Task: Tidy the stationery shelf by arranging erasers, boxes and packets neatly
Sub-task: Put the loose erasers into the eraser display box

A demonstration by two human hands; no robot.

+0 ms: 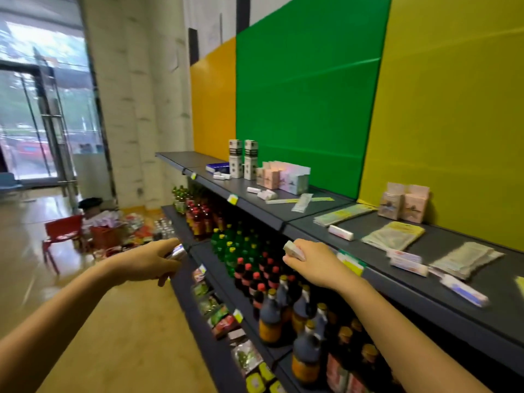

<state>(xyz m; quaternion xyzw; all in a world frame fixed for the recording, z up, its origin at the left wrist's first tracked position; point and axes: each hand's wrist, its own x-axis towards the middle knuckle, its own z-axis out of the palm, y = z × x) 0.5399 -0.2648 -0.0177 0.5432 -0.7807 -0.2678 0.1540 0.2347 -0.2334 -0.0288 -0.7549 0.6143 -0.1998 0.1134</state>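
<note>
My right hand (pixel 312 265) grips a small white eraser (pixel 293 249) just in front of the dark top shelf (pixel 312 215). My left hand (pixel 150 262) is out over the aisle, closed on a small blurred eraser (pixel 177 252). On the shelf lie loose erasers (pixel 340 232), more erasers (pixel 408 263) near the right, clear packets (pixel 394 235) and a flat packet stack (pixel 465 259). Two tall white boxes (pixel 243 159) stand at the back left beside several pink and pale boxes (pixel 283 175). Two more pink boxes (pixel 404 204) stand against the yellow wall.
Lower shelves hold rows of bottles (pixel 255 268) and snack packets (pixel 221 319). A red chair (pixel 63 231) and a heap of goods (pixel 119 228) sit on the floor to the left, before a glass door (pixel 37 117).
</note>
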